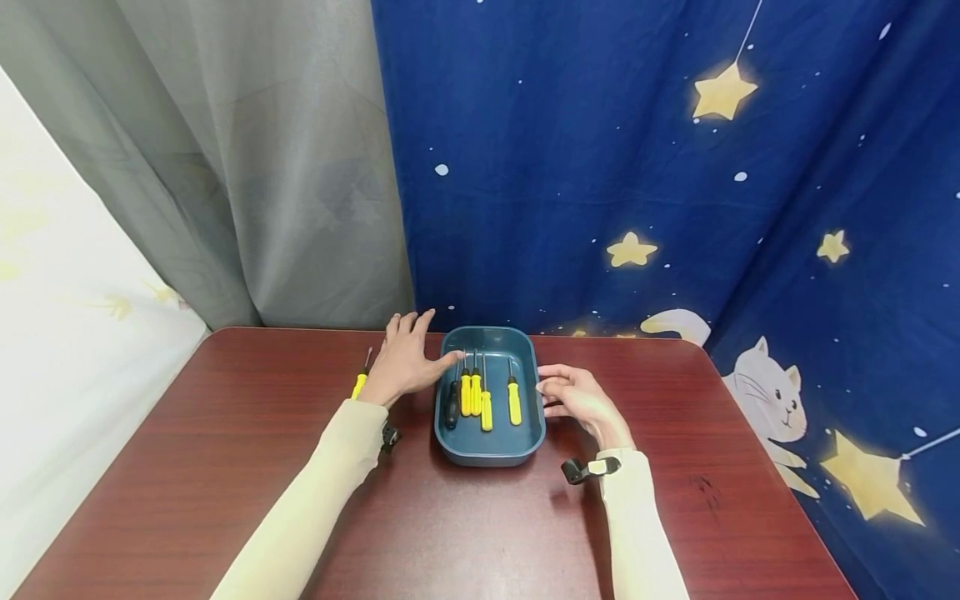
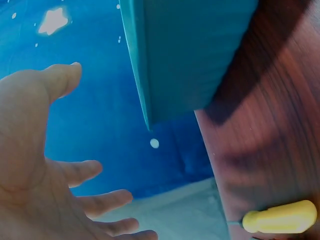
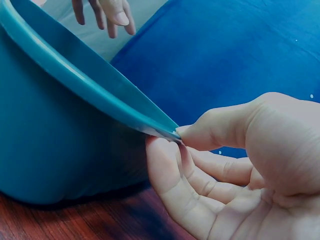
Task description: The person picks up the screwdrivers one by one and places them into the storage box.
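Note:
A dark teal plastic bin [image 1: 491, 446] stands on the table with several yellow-handled screwdrivers [image 1: 514, 404] and one black-handled screwdriver [image 1: 452, 405] lying in it, shafts toward the back. My right hand [image 1: 587, 402] pinches the rim at the bin's right side, thumb on top and fingers curled beneath, as the right wrist view shows. Over the bin's left side, my left hand [image 1: 405, 360] is spread with its thumb toward the rim and nothing in its grasp. Left of that hand, another yellow screwdriver [image 2: 280, 218] lies on the table, partly hidden by the wrist in the head view.
The reddish-brown wooden table [image 1: 187, 467] reaches back to a grey curtain [image 1: 315, 167] and a blue star-patterned curtain [image 1: 540, 167]. A small dark camera is strapped to each wrist. White cloth [image 1: 67, 350] hangs along the left side.

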